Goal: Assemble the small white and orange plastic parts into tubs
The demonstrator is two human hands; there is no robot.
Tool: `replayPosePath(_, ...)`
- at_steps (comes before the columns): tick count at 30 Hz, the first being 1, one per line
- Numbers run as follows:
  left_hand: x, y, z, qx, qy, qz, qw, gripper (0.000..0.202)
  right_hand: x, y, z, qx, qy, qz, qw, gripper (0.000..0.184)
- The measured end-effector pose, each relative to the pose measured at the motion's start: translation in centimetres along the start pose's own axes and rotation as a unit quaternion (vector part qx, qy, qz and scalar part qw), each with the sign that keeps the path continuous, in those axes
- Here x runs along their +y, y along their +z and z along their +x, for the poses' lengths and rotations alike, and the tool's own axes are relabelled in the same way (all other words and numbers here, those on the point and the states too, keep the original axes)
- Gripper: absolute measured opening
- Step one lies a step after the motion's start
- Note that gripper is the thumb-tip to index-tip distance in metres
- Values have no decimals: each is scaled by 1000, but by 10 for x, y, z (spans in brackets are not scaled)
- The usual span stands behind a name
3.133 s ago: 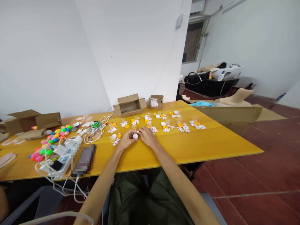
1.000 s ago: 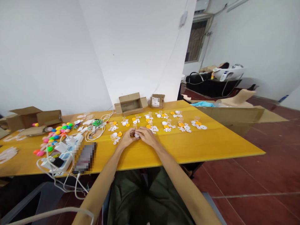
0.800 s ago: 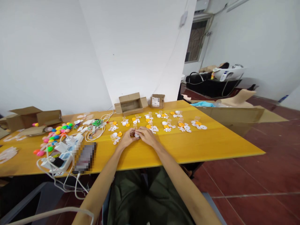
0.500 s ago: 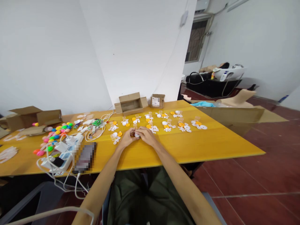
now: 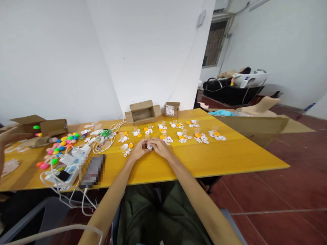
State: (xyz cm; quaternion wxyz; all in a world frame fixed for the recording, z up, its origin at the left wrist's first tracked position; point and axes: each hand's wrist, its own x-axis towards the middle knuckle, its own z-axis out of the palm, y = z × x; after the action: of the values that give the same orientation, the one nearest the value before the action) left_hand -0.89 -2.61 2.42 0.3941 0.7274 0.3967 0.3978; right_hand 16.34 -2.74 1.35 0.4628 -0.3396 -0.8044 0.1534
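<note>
My left hand [image 5: 139,150] is curled at the middle of the yellow table [image 5: 204,160], its fingers round a small white plastic piece [image 5: 149,146]. The fingertips of my right hand [image 5: 159,147] are closed on the same piece from the other side. Its details are too small and too covered to make out. Just left of my hands lie an orange disc [image 5: 130,145] and loose white parts [image 5: 127,153]. Beyond them are several similar little groups, with white discs [image 5: 221,138], orange rings [image 5: 198,135] and clear cups [image 5: 216,129].
Two cardboard boxes [image 5: 143,115] [image 5: 172,110] stand at the back. To the left lie a phone [image 5: 93,170], a power strip [image 5: 74,170] with cables, a green circuit board [image 5: 106,133] and colourful plastic capsules [image 5: 61,144]. Another person's arm [image 5: 12,136] reaches in by an open box [image 5: 53,127].
My hands stay in nearly the same place, closed on the white piece. At the far left, another person's arm has come into view, and a green capsule now appears by the open box.
</note>
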Motion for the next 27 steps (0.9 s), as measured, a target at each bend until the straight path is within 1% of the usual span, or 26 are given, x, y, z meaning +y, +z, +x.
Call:
replayPosePath(10,3,0,0,-2,-4,7,1000,35,0,1,0,15,11,-20,1000,21)
replayPosePath(20,0,-1,0,-10,-3,7,1000,36,-2,0,0,25,17,-23,999,18)
replayPosePath(27,1,-2,1,-14,2,15,1000,31,-2,0,-1,23,17,-18,999,17)
